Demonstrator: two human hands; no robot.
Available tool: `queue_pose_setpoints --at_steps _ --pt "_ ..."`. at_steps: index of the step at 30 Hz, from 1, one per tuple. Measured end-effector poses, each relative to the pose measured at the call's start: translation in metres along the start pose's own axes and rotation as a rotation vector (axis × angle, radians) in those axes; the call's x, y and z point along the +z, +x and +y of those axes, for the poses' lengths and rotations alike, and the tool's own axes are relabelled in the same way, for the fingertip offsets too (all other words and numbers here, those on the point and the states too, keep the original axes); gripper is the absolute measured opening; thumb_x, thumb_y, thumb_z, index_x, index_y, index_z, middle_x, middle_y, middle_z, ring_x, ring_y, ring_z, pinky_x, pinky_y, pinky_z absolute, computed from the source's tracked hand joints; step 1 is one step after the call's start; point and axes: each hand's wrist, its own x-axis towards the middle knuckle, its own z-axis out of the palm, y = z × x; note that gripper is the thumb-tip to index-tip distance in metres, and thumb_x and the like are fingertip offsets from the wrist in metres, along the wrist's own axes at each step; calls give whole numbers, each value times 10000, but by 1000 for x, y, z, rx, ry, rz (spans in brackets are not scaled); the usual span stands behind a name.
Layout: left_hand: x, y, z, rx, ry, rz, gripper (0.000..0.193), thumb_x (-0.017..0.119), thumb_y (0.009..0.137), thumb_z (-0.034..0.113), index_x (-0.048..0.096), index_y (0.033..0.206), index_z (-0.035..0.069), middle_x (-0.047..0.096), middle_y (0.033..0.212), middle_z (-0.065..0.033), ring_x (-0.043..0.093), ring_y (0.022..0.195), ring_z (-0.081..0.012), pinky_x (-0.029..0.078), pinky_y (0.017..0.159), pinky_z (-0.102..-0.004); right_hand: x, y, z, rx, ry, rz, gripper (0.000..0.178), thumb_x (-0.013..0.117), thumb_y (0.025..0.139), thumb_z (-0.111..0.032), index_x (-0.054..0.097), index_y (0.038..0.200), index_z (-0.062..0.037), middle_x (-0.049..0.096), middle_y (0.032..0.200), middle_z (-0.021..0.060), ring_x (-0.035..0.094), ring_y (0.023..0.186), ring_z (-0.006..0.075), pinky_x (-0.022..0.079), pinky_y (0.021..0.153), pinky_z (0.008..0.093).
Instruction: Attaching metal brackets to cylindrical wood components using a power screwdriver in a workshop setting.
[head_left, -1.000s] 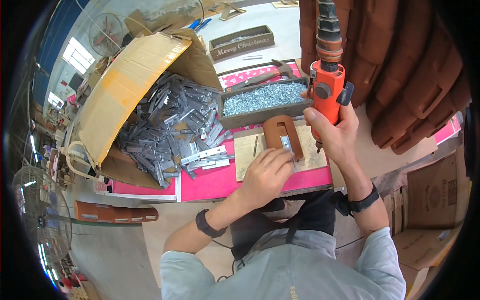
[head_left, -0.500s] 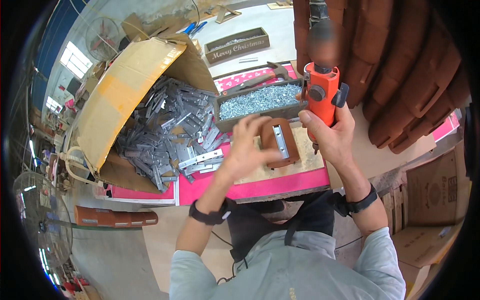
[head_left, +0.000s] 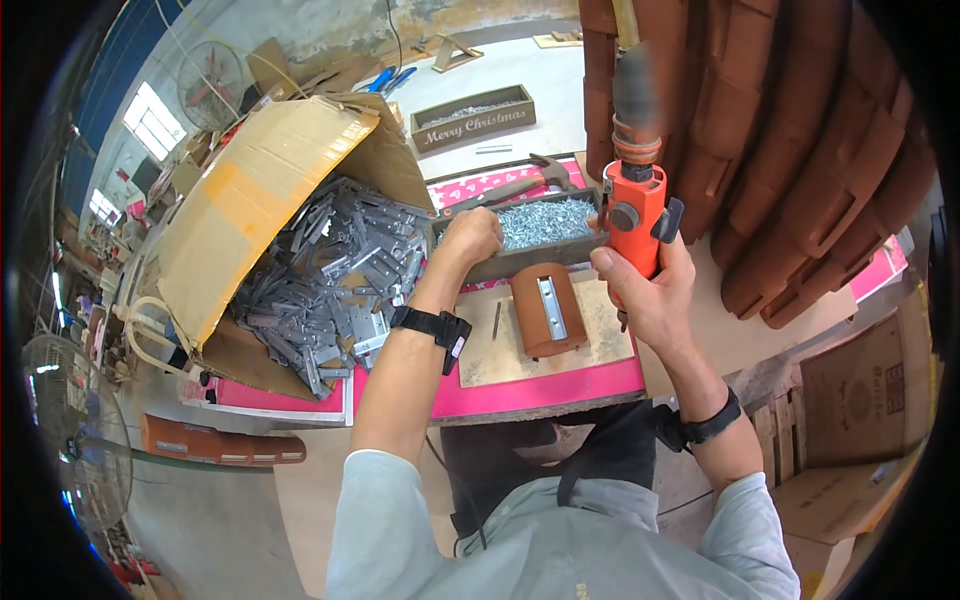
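My right hand [head_left: 650, 295] grips an orange power screwdriver [head_left: 635, 215], held upright above the work board. My left hand [head_left: 470, 235] reaches into the left end of a dark wooden tray [head_left: 480, 268] full of silver screws [head_left: 545, 220], fingers curled down among them. What the fingers hold is hidden. A brown wooden piece [head_left: 547, 310] with a metal plate on top lies on the pale board [head_left: 590, 345], just below the tray. One loose screw [head_left: 497, 320] lies beside it.
A tipped cardboard box [head_left: 260, 200] spills several grey metal brackets [head_left: 330, 285] at left. A hammer [head_left: 520, 180] lies behind the tray. Stacked brown wooden parts [head_left: 800, 150] stand at right. A lettered wooden crate [head_left: 470, 118] sits on the floor behind, and a fan [head_left: 70, 440] at lower left.
My left hand has left the brown piece and moved up into the screw tray. The screwdriver has stayed in my right hand, nearly unmoved.
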Motion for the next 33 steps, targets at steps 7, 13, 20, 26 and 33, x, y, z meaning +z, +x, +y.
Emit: queue_pose_setpoints --at_steps 7,13,20,26,33 --pt "2 -13 -5 -45 -149 88 206 737 686 188 721 845 58 695 839 -173 675 872 -299 508 794 -393 -2 2 3 -5 -32 4 372 733 809 -112 534 1106 -9 609 864 33 547 768 86 477 699 257" --pt "1 -22 -12 -25 -245 305 217 721 708 208 723 853 47 698 845 -171 682 825 -313 515 770 -398 4 5 0 -5 -13 -4 376 731 811 -108 532 1115 -9 609 866 29 545 770 81 475 697 254" --pt "-3 -35 -18 -18 -551 350 131 667 766 76 647 871 0 668 739 -89 628 690 -122 493 629 -266 9 10 -8 39 11 -17 364 730 809 -101 537 1103 -8 608 862 26 539 776 71 473 694 248" --pt "1 -97 25 133 -1023 191 130 600 831 13 647 952 3 663 905 -57 617 819 -104 493 734 -242 21 25 -14 13 80 -12 365 733 810 -123 539 1093 2 621 868 32 556 773 76 477 692 247" --pt "35 -130 49 246 -1117 246 169 603 849 -63 628 1014 -35 615 938 -24 617 883 -113 499 819 -249 46 44 -12 -99 178 11 385 740 807 -161 545 1092 9 632 839 41 571 743 84 488 663 259"
